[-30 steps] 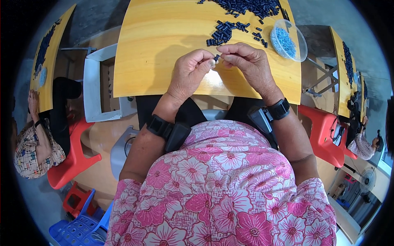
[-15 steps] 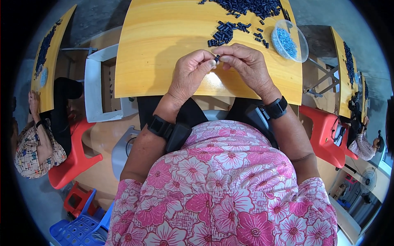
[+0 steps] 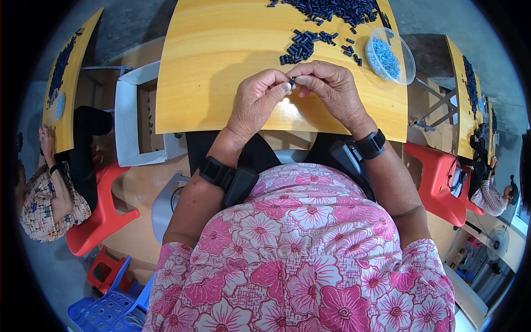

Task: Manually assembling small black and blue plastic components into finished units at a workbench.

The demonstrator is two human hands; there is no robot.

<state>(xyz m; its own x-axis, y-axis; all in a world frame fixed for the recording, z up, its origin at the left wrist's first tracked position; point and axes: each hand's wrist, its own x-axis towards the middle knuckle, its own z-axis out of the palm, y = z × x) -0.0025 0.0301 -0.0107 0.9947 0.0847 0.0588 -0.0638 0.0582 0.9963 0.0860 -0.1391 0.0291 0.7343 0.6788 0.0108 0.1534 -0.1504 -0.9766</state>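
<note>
Over the near part of the yellow table (image 3: 210,41), a small black plastic piece (image 3: 292,81) is pinched between both hands. My left hand (image 3: 258,98) grips it between thumb and forefinger from the left. From the right, my right hand (image 3: 331,88) closes thumb and fingertips on the same piece, covering part of it. Just beyond my fingers lies a small group of similar black pieces (image 3: 301,46). Farther off is a large pile of black pieces (image 3: 337,9). A clear round bowl (image 3: 408,62) on the right holds small blue translucent bits (image 3: 386,58).
A white open box (image 3: 127,119) stands left of the table. Red chairs (image 3: 434,182) are at both sides, with a blue plastic chair (image 3: 102,310) at lower left. Other people sit at a left table (image 3: 69,110) and a right table (image 3: 462,99), each with black pieces.
Both hands stay in nearly the same place, pinching the black piece; their fingers have shifted very slightly. The piles and bowl have not moved.
</note>
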